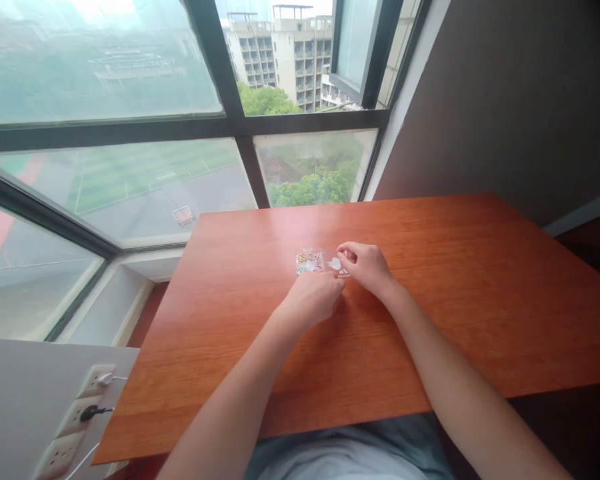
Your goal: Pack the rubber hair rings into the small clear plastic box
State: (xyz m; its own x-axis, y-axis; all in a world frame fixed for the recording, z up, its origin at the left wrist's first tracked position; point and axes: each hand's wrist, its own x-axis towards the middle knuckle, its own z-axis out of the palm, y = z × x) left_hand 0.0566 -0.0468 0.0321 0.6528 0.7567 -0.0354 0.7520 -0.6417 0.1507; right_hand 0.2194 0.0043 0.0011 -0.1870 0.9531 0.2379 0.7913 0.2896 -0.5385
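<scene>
A small clear plastic case point(303, 257) lies on the reddish-brown wooden table point(220, 320). Inside it are little gold, reddish and greenish pieces, too small to name. Beside the case, on its right, there is a small whitish piece point(335, 264) with a clear flat part around it. My right hand point(367, 263) is closed, thumb and forefinger pinched at the right edge of this piece; whatever is between the fingertips is too small to make out. My left hand point(316, 293) is at the case's near edge, fingers curled toward the right and partly hidden under the hand.
Large dark-framed windows point(180, 127) stand behind the table, and one pane is tilted outward. A grey wall point(490, 107) is on the right. Sockets point(77, 413) with plugged-in cords are on the low wall at left, near the table's left edge.
</scene>
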